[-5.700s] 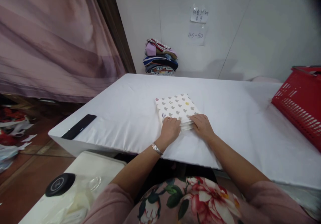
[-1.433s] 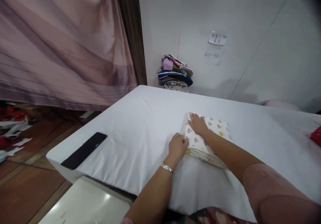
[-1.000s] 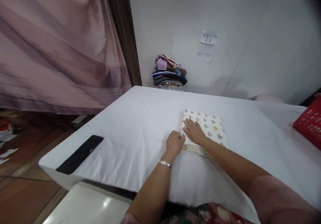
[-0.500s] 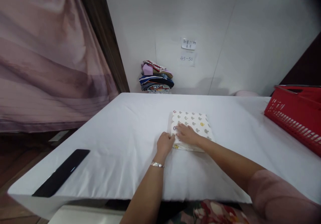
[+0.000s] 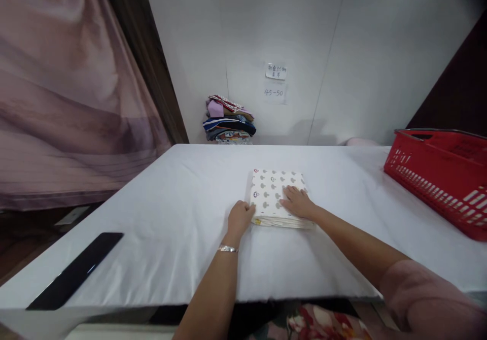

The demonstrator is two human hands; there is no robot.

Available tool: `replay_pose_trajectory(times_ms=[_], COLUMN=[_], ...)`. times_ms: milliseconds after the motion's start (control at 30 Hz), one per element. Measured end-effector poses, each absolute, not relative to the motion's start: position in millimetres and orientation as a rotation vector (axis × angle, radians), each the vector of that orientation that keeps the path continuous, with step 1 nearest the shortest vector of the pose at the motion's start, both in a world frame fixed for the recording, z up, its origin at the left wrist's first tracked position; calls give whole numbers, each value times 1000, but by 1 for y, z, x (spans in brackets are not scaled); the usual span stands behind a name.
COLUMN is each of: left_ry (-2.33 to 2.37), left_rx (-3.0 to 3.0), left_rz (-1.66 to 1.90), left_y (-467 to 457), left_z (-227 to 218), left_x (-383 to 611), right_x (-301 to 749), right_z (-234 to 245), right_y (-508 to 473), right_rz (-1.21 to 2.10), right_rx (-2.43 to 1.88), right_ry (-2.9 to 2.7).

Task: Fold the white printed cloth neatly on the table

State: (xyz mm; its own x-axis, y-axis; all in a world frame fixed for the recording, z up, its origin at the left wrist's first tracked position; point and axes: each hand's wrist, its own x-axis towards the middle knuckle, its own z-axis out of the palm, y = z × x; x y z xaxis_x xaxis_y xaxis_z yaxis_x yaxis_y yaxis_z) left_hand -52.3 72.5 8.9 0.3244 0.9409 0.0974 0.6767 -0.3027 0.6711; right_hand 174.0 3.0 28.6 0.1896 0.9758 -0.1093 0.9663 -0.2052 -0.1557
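Lying flat on the white-covered desk (image 5: 182, 198), the folded cloth (image 5: 267, 196) makes a neat, squarish packet, white with rows of grey mushroom-like prints and a red-outlined one at its far left corner. Stacked layers show along the near edge, with a touch of yellow at the left end. The right hand (image 5: 299, 202) rests on top, fingers spread, its grip released; the left hand (image 5: 239, 217) touches the left edge, fingers curled, though I cannot tell whether its grip pinches the fabric.

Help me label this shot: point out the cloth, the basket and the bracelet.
Cloth (image 5: 269, 194), head view: on its patterned top.
Basket (image 5: 437, 176), head view: on its long side wall.
Bracelet (image 5: 228, 248), head view: on its band's visible middle.
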Motion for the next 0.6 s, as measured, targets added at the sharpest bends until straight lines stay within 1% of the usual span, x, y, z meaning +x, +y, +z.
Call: replay_pose_trajectory(times_ms=[100, 300, 400, 500, 600], left_ry=[1407, 1447, 1424, 1268, 1020], left_rx=[2081, 2009, 2000, 2172, 2429], left_rz=[677, 702, 886, 1146, 1132], left_y=[74, 75, 70, 59, 42], left_z=[8, 8, 11, 13, 11], left_x=[-53, -53, -50, -46, -41], right_x=[178, 182, 183, 186, 193], right_z=[29, 10, 8, 12, 18], right_y=[2, 0, 0, 3, 4], right_rz=[204, 110, 107, 125, 267], right_rx=[-2388, -2362, -2332, -2309, -2276], right_ry=[-1957, -1984, -1983, -1957, -1908])
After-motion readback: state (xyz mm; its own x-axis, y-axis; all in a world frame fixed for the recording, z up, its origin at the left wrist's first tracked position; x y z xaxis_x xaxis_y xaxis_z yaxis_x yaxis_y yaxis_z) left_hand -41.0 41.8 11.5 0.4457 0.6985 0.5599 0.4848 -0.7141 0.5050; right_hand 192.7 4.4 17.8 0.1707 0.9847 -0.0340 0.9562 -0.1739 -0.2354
